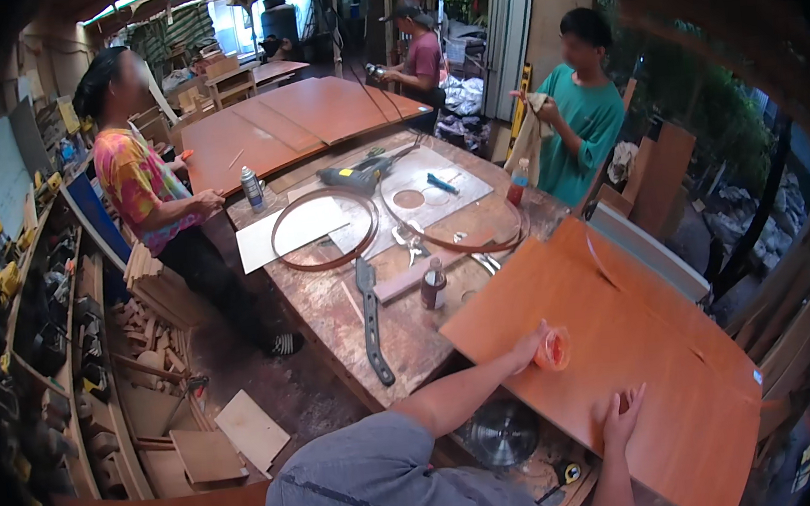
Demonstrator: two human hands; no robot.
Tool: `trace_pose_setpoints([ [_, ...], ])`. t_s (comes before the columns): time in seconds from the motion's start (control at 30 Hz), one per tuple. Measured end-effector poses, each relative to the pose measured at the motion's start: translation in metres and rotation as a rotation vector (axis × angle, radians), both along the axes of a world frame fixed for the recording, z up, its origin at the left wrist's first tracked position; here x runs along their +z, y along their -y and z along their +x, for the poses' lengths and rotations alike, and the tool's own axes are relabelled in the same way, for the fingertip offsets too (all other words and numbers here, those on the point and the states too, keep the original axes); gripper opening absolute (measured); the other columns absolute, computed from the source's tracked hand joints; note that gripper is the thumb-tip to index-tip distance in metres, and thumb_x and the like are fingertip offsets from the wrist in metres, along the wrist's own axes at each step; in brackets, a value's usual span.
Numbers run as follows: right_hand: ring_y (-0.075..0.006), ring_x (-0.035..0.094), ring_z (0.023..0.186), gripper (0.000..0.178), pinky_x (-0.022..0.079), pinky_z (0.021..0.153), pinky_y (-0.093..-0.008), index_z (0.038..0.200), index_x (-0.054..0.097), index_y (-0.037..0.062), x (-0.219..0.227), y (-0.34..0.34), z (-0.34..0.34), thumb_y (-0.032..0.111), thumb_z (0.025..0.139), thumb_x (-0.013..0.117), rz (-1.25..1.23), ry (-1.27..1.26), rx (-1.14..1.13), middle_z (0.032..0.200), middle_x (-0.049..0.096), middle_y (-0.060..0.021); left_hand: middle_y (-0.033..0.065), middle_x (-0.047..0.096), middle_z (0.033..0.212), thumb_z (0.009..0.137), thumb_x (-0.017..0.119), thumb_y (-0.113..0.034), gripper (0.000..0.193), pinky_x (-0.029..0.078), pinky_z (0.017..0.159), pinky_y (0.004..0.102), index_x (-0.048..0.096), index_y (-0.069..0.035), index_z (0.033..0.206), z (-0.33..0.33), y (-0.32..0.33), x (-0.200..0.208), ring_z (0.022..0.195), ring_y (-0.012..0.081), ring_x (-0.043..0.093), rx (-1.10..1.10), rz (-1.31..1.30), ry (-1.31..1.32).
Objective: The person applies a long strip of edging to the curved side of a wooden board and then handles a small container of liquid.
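My left hand (531,343) is closed round the side of a small clear tub (555,349) with orange stuff in it, over the large orange-brown wooden panel (660,365). Whether the tub touches the panel I cannot tell. Nearer to me, my right hand (623,415) is over the same panel with its fingers apart and nothing in them. A dark bottle (433,287) stands on the workbench beyond the panel's left edge. Below that edge lies a round saw blade (502,432), partly covered by my left arm.
On the workbench (318,310) lie two thin brown hoops (276,236), a black long-handled tool (372,324), a power tool (356,176) and a spray can (252,190). A person stands left (148,170), another right (582,119) with a cloth, a third farther back (419,66). Wood pieces lean at left.
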State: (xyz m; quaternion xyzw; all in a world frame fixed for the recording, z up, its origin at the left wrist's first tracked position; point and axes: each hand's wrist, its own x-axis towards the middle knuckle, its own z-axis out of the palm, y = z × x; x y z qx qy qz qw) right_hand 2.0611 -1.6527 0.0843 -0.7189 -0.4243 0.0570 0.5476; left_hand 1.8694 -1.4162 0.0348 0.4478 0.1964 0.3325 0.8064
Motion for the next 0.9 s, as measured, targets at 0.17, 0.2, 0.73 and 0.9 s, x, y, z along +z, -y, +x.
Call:
trace_pose_setpoints([
  [0.17,-0.0333,0.045,0.125,0.07,0.036,0.103,-0.039,0.147,0.02,0.0059,0.005,0.014,0.004,0.011,0.088,0.058,-0.026,-0.038,-0.01,0.136,0.042,-0.0265,0.0076,0.062,0.111,0.093,0.029,-0.064,0.069,0.047,0.09,0.0313,0.055,-0.006,0.12,-0.004,0.018,0.024,0.099,0.0156,0.059,-0.026,-0.013,0.057],
  [0.2,-0.0331,0.045,0.124,0.07,0.036,0.103,-0.0389,0.147,0.021,0.0061,0.002,0.011,0.002,0.01,0.088,0.059,-0.048,-0.047,-0.012,0.135,0.043,-0.0265,0.0074,0.062,0.11,0.093,0.029,-0.064,0.07,0.047,0.09,0.0314,0.055,-0.006,0.12,-0.005,0.018,0.022,0.099,0.0158,0.059,-0.04,-0.045,0.057],
  [0.73,-0.0382,0.036,0.13,0.065,0.034,0.105,-0.0437,0.126,0.057,0.0149,0.186,-0.081,-0.21,0.033,0.067,0.08,-0.06,0.666,0.431,0.14,0.038,-0.0191,0.0094,0.06,0.11,0.085,0.025,-0.074,0.082,0.046,0.093,0.0353,0.051,-0.005,0.12,-0.142,-0.015,0.154,0.102,0.0193,0.059,-0.255,0.046,0.232],
  [0.9,-0.0391,0.031,0.133,0.065,0.031,0.106,-0.0465,0.124,0.058,0.0158,0.197,-0.105,-0.231,0.039,0.067,0.078,-0.077,0.807,0.529,0.144,0.033,-0.0181,0.0127,0.056,0.119,0.083,0.024,-0.077,0.089,0.043,0.1,0.041,0.046,-0.003,0.126,-0.185,-0.034,0.156,0.114,0.024,0.054,-0.373,0.181,0.23],
])
